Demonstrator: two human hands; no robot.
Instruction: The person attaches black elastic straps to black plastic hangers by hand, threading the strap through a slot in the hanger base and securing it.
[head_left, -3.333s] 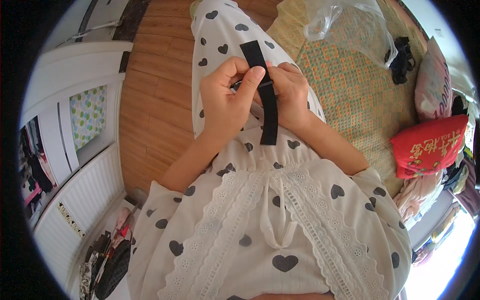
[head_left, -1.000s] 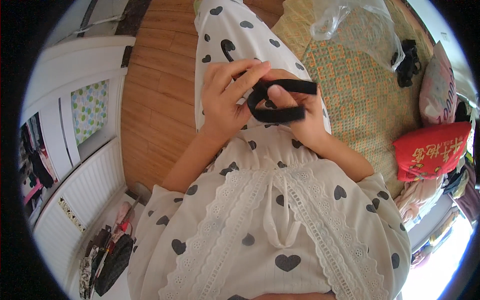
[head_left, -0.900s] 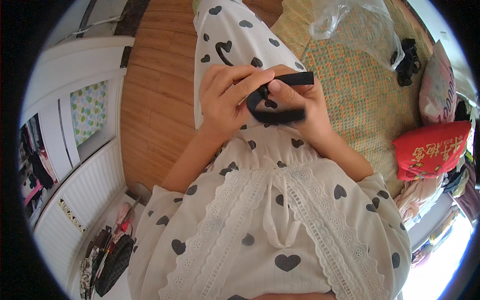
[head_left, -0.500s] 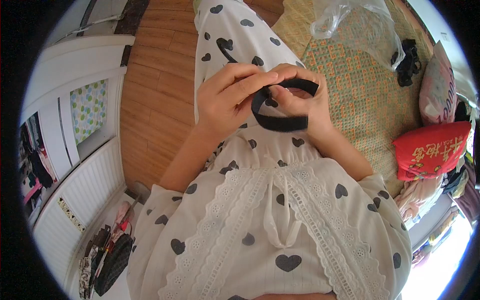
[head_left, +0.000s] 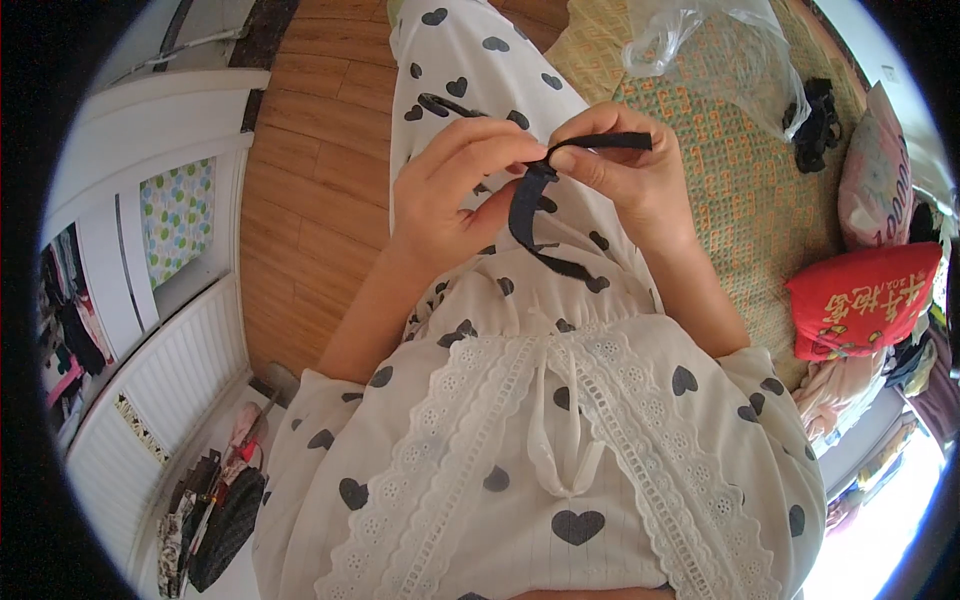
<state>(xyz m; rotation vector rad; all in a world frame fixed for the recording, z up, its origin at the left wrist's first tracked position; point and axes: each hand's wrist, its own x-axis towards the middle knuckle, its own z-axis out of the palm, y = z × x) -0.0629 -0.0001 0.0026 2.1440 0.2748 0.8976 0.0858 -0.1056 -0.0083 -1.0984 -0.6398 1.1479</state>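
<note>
A narrow black fabric strap (head_left: pixel 523 215) is held over my lap, which is covered by white clothing with dark hearts. My left hand (head_left: pixel 445 190) pinches it near a small dark join between my fingertips. From the other side, my right hand (head_left: pixel 635 180) grips the strap between thumb and forefinger, and one end sticks out to the right over the fingers. Another end hangs down in a curve below my hands. A thin dark loop shows above the left hand's knuckles; its link to the strap is hidden by the fingers.
Right of my legs lies a patterned mat (head_left: pixel 700 210) with a clear plastic bag (head_left: pixel 715 55) and a tangled black strap bundle (head_left: pixel 818 125). A red cushion (head_left: pixel 865 302) and a pale pink cushion (head_left: pixel 873 190) sit farther right. Wooden floor (head_left: pixel 310 190) and a white cabinet (head_left: pixel 125 270) lie left.
My right hand has moved slightly right and turned. The strap's wide loop has opened out, one end now pointing right and the other hanging down. The thin dark loop has tipped left.
</note>
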